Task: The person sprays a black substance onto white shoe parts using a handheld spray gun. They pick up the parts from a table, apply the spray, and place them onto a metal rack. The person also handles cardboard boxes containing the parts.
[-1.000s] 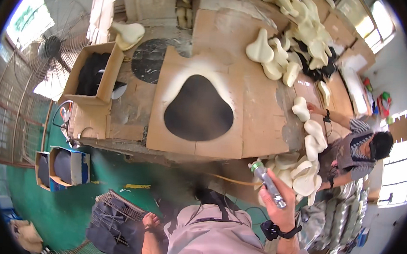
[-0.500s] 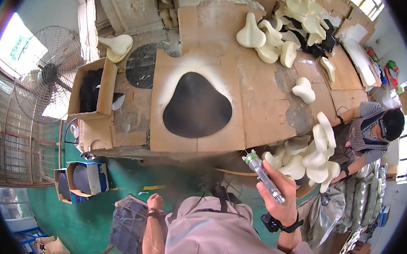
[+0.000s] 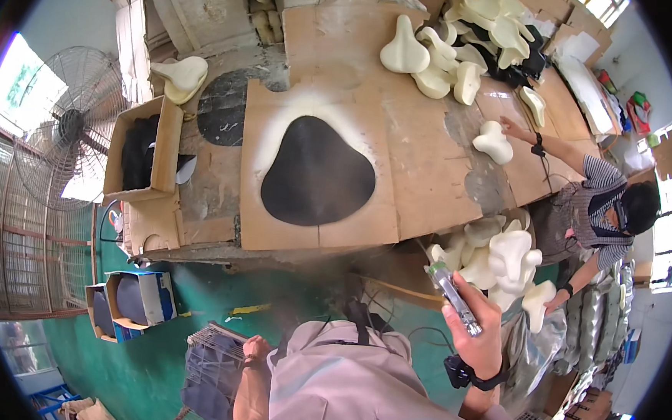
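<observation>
My right hand (image 3: 476, 338) is wrapped round a silver spray gun (image 3: 455, 300) with a green ring near its front end. The gun is held off the table's near edge, to the right of a black saddle-shaped sheet (image 3: 319, 172). That sheet lies flat on cardboard, with a whitish spray halo on the board round its upper sides. Low beside my body, my left hand (image 3: 257, 348) is closed at the edge of a wire rack (image 3: 224, 340) that holds dark sheets. Whatever its fingers hold is hidden.
Cream foam saddles (image 3: 405, 46) are heaped at the far right; more fill a pile (image 3: 511, 259) by the near right edge. A co-worker (image 3: 593, 214) stands there, handling foam saddles. At left are a cardboard box (image 3: 169, 150) of black pieces and a large fan (image 3: 70, 126).
My right hand and the spray gun have moved slightly right and down. My left hand has lowered to the rack's edge. The co-worker's one arm now reaches onto the table to a foam saddle.
</observation>
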A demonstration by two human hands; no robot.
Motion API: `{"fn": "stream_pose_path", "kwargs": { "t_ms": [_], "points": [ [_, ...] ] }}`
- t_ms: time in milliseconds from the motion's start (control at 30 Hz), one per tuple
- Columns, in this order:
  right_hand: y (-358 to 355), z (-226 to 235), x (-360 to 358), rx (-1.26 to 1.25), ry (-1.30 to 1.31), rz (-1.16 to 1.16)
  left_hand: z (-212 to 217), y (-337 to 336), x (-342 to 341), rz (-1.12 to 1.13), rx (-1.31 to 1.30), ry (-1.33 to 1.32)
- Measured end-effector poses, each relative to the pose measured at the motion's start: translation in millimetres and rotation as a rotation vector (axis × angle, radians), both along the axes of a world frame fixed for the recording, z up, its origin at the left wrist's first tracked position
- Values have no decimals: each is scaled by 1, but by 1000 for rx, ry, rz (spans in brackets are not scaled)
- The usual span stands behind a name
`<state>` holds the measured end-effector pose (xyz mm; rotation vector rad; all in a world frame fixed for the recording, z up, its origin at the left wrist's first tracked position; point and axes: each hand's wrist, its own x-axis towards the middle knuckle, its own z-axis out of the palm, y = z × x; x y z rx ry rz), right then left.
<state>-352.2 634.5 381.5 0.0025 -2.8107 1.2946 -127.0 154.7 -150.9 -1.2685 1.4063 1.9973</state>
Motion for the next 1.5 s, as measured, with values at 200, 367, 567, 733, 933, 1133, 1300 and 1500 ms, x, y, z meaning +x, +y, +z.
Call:
{"fn": "stream_pose_path", "kwargs": {
  "t_ms": [200,367,567,733,933,1133,1300,1500],
  "points": [
    [-17,0,7,-101,-193,263,32,10,-39,44,-129,-195],
    [-45,-7,-19,-139,-73,279,52,11,-58,50,-189,-123],
    [-48,-21,-41,-134,106,105,55,13,-50,75,-187,-104],
    [-30,-26,-31,-70,61,41,41,9,-32,92,-92,-170],
    [-22,-17,-16,-1,60,79,9,-1,-15,218,94,-56],
    [-20,1,-9,-52,-20,160,-7,-24,-23,14,-34,85],
    [-20,6,2,-14,-42,124,42,7,-74,-75,-195,-94],
    [-6,0,12,48,-93,289,57,15,-87,-68,-168,-160]
  ]
}}
